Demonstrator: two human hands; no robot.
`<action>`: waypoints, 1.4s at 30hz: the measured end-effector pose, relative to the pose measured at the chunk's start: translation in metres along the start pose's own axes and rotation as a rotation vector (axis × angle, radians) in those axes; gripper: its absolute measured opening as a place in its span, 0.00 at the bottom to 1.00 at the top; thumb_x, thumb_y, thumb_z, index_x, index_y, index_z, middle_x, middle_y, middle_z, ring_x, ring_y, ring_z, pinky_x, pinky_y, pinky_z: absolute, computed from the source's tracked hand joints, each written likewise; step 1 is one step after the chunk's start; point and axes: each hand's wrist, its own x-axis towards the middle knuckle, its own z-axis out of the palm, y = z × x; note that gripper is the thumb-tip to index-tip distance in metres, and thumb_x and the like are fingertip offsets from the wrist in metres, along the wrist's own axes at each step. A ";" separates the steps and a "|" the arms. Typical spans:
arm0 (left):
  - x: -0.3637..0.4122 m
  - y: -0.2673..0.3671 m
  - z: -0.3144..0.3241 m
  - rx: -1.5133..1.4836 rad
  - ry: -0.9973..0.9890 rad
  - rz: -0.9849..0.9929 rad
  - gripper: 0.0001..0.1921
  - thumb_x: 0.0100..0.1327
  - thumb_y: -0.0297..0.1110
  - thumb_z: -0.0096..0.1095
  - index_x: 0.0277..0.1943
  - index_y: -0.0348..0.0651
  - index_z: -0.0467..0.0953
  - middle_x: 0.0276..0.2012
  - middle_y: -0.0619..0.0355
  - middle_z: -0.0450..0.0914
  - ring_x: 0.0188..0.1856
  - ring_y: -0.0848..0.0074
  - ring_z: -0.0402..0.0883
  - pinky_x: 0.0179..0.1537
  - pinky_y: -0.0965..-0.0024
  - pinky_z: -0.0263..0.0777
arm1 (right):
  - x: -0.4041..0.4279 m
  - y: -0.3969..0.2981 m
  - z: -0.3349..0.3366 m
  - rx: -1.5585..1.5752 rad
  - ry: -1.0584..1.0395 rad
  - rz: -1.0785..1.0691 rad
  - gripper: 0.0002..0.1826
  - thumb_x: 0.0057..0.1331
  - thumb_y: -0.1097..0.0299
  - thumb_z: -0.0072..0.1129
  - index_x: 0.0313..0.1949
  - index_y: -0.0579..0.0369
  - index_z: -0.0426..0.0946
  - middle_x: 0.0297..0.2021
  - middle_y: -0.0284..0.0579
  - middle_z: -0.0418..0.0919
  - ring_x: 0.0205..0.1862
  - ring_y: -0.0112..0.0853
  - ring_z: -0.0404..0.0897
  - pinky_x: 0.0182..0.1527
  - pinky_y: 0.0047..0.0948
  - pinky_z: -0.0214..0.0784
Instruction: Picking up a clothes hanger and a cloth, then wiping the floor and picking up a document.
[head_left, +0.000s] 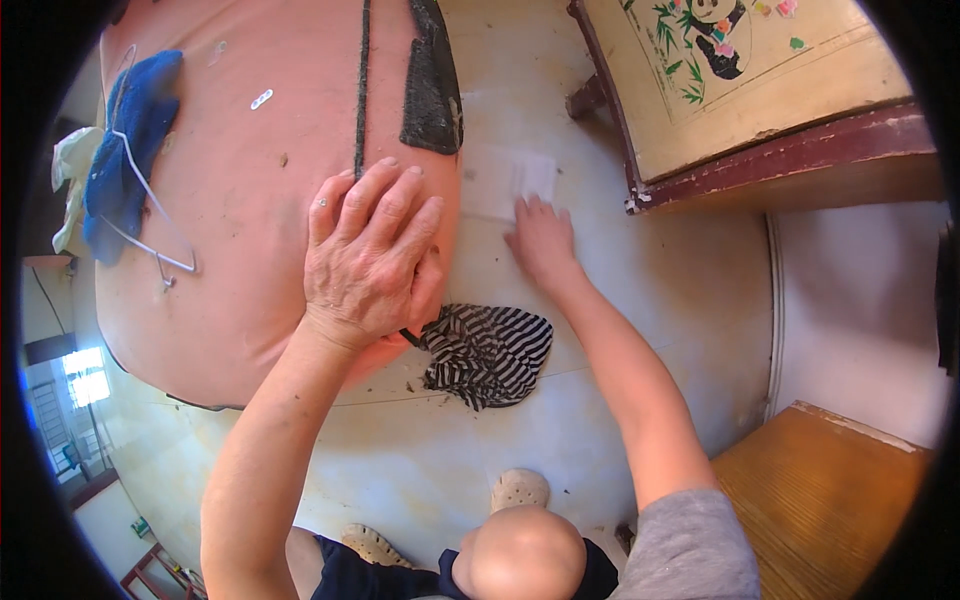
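Note:
My left hand (371, 251) rests palm down, fingers apart, on the edge of a large pink fabric-covered piece of furniture (247, 202). A dark strip (363, 82) runs over the cover to my fingertips, and a worn black patch (433, 90) lies along its edge. Lower and to the right, my right hand (544, 240) reaches down to the floor. Its fingertips meet a white sheet, perhaps paper (534, 174); motion blur hides whether they grip it. A crumpled black-and-white striped cloth (491, 352) lies on the floor between my forearms.
A blue towel (127, 165) and a white wire hanger (142, 180) lie on the pink cover. At upper right stands a wooden table (787, 142) with a panda picture. Brown wooden furniture (825, 502) is at lower right. My knee (529, 555) and beige clogs (521, 487) are below.

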 end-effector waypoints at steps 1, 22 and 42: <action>-0.001 0.001 0.002 -0.015 0.005 0.002 0.17 0.47 0.30 0.59 0.43 0.43 0.78 0.51 0.55 0.75 0.58 0.64 0.70 0.62 0.58 0.55 | -0.026 0.008 0.005 -0.030 -0.027 0.022 0.28 0.59 0.56 0.60 0.55 0.55 0.68 0.49 0.48 0.73 0.53 0.40 0.72 0.52 0.50 0.63; -0.009 -0.003 -0.003 0.006 0.102 0.007 0.12 0.51 0.33 0.58 0.40 0.41 0.76 0.48 0.57 0.74 0.57 0.66 0.70 0.60 0.57 0.57 | -0.139 0.017 -0.076 0.737 0.527 0.348 0.18 0.56 0.71 0.61 0.48 0.55 0.77 0.37 0.44 0.78 0.38 0.41 0.76 0.42 0.36 0.70; -0.011 0.010 -0.025 -0.194 0.133 -0.026 0.14 0.51 0.34 0.59 0.42 0.40 0.76 0.50 0.52 0.74 0.60 0.61 0.67 0.62 0.53 0.55 | -0.180 -0.098 -0.394 1.479 0.512 -0.324 0.16 0.69 0.71 0.49 0.56 0.55 0.66 0.27 0.36 0.72 0.17 0.23 0.70 0.19 0.22 0.62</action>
